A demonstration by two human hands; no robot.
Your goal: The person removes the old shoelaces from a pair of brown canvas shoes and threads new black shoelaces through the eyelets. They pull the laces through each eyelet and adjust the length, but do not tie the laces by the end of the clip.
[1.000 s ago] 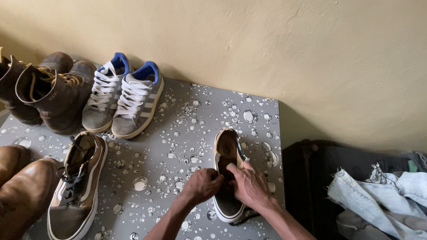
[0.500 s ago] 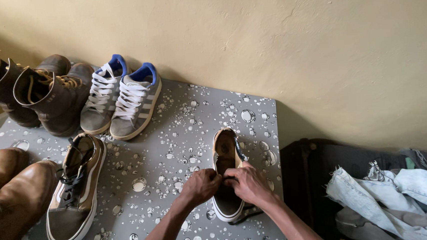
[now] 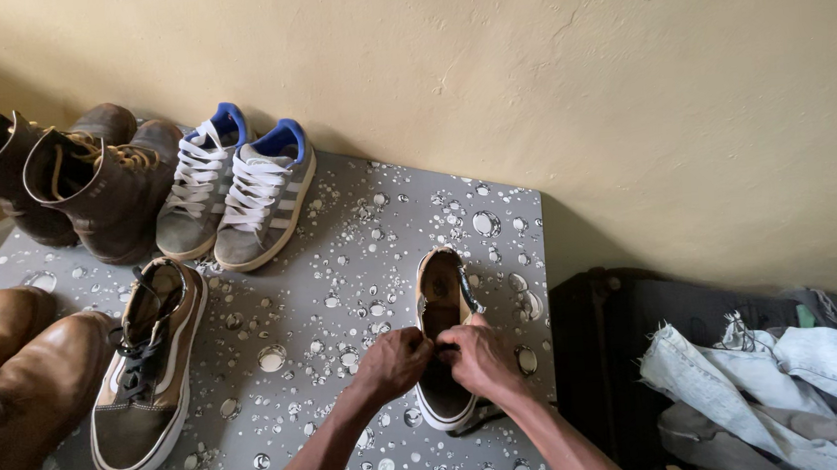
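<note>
Here both hands, left hand [image 3: 396, 359] and right hand [image 3: 479, 355], pinch closed on the brown sneaker [image 3: 442, 336] near the mat's [image 3: 359, 220] right edge, apparently working its laces. Pulling them evenly seems the next need.

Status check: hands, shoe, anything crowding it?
Left hand and right hand both gripping the brown low-top sneaker at mid-shoe. Sneaker flat on grey droplet-print table. Matching sneaker well apart at left; nothing crowding.

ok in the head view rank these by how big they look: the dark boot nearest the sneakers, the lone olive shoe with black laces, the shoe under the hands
1. dark boot, largest.
2. olive shoe, slightly smaller; it lies nearer the camera, so this is unsure.
3. shoe under the hands, smallest as seen; the left hand and right hand cover part.
</note>
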